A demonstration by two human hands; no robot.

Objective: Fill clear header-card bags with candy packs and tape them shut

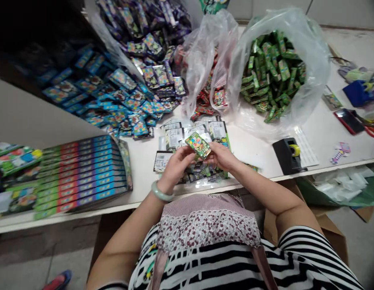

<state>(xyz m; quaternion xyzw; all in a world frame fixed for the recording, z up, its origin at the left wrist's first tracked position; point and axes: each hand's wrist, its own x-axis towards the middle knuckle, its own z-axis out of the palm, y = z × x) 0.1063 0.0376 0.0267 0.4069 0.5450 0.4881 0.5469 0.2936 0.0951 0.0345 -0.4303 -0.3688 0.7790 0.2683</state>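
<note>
My left hand [175,167] and my right hand [221,156] meet over the white table's [259,149] front edge. Both pinch one small green card packet [198,144], held tilted between the fingertips. A pale green bangle sits on my left wrist. Under the hands lies a loose spread of packets [181,137], several face down with white backs, partly hidden by my fingers.
Blue packets [120,100] and purple packets [150,36] are heaped at the back left. Clear bags hold red packets [214,94] and green packets [271,72]. Flat coloured boxes [81,173] are stacked at left. A black tape dispenser [288,155] stands at right, scissors [372,129] farther right.
</note>
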